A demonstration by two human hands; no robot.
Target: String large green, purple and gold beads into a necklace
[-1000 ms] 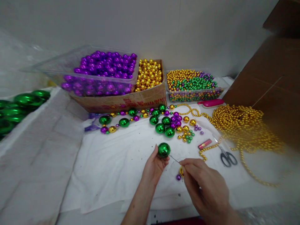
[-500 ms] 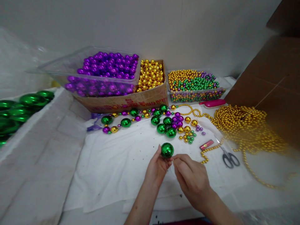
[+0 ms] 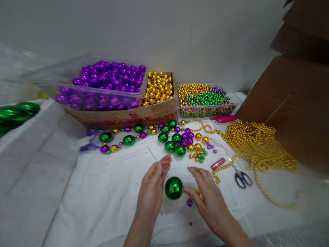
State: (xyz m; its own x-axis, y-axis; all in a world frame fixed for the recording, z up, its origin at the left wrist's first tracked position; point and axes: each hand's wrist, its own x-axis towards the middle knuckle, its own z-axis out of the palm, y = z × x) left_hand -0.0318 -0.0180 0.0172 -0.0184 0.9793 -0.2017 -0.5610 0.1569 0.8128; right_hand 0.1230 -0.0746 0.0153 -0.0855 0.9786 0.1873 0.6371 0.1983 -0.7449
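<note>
My left hand (image 3: 153, 185) is closed on a thin needle (image 3: 152, 154), whose far end sticks out beyond the fingers. At the needle's near end hangs a large shiny green ball (image 3: 174, 188), which looks threaded, though the hole is hidden. My right hand (image 3: 205, 197) is open, fingers apart, its thumb tip at the ball's right side; whether they touch I cannot tell. A purple bead (image 3: 189, 202) and a partly hidden gold bead (image 3: 197, 192) show by the right thumb. Beyond the hands lie loose green balls (image 3: 169, 146), purple beads (image 3: 189, 135) and gold beads (image 3: 197, 146).
A bead garland (image 3: 129, 140) lies before a cardboard box (image 3: 123, 118) with purple and gold balls. A clear tub (image 3: 208, 111) holds small beads. To the right are gold bead strings (image 3: 246, 137), scissors (image 3: 243, 179), a red packet (image 3: 218, 163) and a pink-handled tool (image 3: 226, 119).
The green ball has come nearer, out of my left fingers, which now grip the needle. My right hand has opened from a pinch. Purple and gold beads now show beside it.
</note>
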